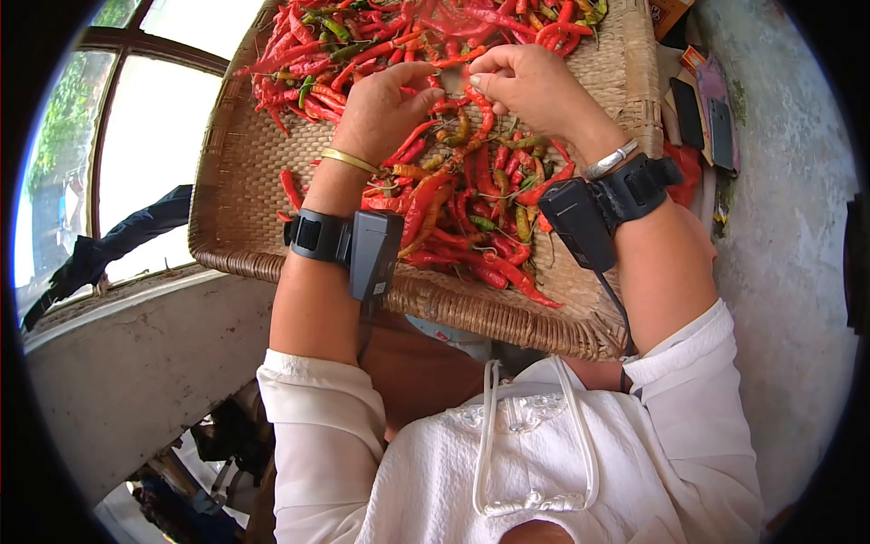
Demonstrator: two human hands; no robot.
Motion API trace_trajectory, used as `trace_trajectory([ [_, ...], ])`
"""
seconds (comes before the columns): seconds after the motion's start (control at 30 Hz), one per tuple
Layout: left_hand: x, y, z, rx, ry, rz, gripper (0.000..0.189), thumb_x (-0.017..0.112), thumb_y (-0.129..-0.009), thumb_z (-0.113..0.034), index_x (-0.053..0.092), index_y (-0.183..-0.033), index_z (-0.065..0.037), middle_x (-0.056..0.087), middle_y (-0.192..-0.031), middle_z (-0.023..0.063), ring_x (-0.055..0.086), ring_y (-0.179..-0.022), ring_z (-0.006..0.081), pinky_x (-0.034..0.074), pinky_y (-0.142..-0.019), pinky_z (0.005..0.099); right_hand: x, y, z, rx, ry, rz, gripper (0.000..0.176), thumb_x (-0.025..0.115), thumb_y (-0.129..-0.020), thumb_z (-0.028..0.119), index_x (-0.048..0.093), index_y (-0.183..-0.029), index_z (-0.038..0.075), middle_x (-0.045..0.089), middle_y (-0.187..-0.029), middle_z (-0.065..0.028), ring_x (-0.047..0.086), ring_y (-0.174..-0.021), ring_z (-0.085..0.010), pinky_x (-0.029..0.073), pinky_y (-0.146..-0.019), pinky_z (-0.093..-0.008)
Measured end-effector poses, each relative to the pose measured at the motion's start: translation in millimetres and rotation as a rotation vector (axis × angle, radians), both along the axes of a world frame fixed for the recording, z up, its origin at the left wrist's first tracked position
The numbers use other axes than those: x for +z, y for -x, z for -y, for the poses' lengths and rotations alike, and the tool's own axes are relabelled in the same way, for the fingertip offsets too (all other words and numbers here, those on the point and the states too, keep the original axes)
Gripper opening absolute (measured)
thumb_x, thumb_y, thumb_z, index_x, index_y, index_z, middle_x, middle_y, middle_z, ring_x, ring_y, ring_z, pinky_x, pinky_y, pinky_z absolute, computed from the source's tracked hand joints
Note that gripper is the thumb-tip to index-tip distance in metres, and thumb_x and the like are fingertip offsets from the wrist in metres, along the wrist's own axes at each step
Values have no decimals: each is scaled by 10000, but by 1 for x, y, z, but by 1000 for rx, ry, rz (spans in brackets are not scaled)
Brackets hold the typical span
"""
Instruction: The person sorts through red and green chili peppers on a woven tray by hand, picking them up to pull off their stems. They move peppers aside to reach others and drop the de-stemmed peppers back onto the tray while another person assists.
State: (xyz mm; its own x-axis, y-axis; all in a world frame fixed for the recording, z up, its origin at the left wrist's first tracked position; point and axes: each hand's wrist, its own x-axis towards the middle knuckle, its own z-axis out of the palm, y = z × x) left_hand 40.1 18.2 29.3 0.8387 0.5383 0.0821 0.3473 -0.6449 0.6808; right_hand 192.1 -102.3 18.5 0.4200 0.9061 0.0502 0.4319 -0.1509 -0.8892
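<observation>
Red chili peppers (426, 213), with some green and orange ones among them, lie in a loose pile in the near half of a woven basket tray (412, 304). My left hand (385, 107) is closed in a pinch above the pile; what its fingertips hold, if anything, I cannot make out. Close beside it, my right hand (535, 91) pinches a red chili pepper (478, 98) between thumb and fingers. The two hands are a short gap apart.
A second heap of chili peppers (317, 54) fills the tray's far side. Windows (154, 136) stand to the left, over a pale ledge (145, 363). Right of the tray lie two phones (720, 131). A grey wall (788, 272) is at the far right.
</observation>
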Motion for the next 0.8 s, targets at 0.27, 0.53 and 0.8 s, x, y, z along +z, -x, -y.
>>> trace_trajectory([
  [0.27,-22,0,27,-258,-392,-607,228,616,-728,-282,623,-839,-83,629,-783,129,613,-773,296,490,-676,406,9,6,3,81,121,53,222,585,-805,154,608,-960,-5,602,-720,-29,546,-603,-78,445,-561,-228],
  [0.53,-15,0,24,-214,-255,-683,231,601,-746,-318,654,-837,-113,636,-799,112,611,-820,281,489,-711,404,0,5,2,107,125,110,195,588,-793,142,616,-907,-15,600,-706,-47,549,-613,-99,442,-561,-255],
  [0.8,-14,0,19,-214,-342,-527,251,552,-794,-304,653,-827,-77,629,-767,135,612,-747,304,487,-674,405,-4,14,10,287,215,339,266,574,-742,176,608,-964,33,591,-718,-94,568,-673,-196,445,-636,-327],
])
